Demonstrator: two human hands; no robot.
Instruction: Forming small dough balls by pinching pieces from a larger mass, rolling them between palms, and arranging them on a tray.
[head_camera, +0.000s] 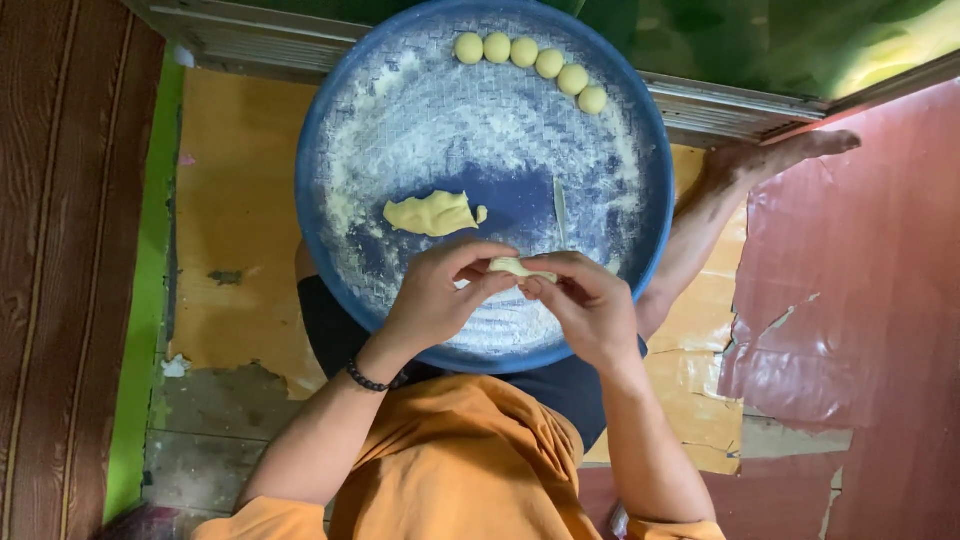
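Dough piece, pale yellow and flattened, is pinched between the left hand and the right hand, both closed on it with thumbs and fingertips at its two ends. It is held just above the near rim of the round blue tray, which rests on the person's lap. The long axis of the piece runs left to right, roughly parallel to the near edge of the tray, one end pointing into each hand. Judged from its sagging outline, the material is soft, light and easily deformed; it will likely stretch or tear if pulled hard, so a light grip at the ends or support from beneath the middle is advisable. Flour dusted over the tray suggests a tacky surface. A larger irregular dough lump lies near the tray centre, its long axis also left to right. Six rolled dough balls sit in a curved row along the far rim, touching one another.
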